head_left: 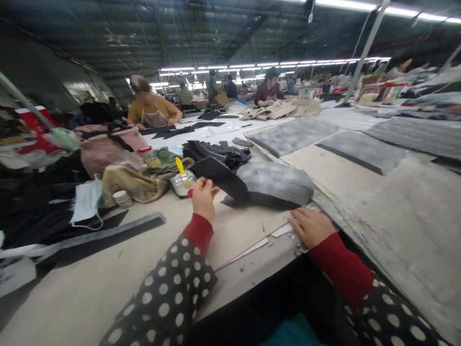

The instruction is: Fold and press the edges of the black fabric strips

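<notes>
My left hand (204,201) is closed, thumb against fingers, on the near end of a black fabric piece (223,179). That piece is lifted and curls down at its right end. Beyond it lies a stack of grey-faced black pieces (277,180), slightly bent. My right hand (311,227) lies on the table by the right-hand edge with its fingers stretched out. Under and beside its fingertips are thin white strips (283,229). Just past my left hand a yellow-handled brush (182,170) leans on a small container.
A heap of black cut strips (216,154) lies farther back. Left are a face mask (86,202), a white jar (122,199), crumpled cloth (135,182) and a pink bag (108,146). Grey sheets (293,134) cover the adjoining table. Co-workers (151,105) work across the table.
</notes>
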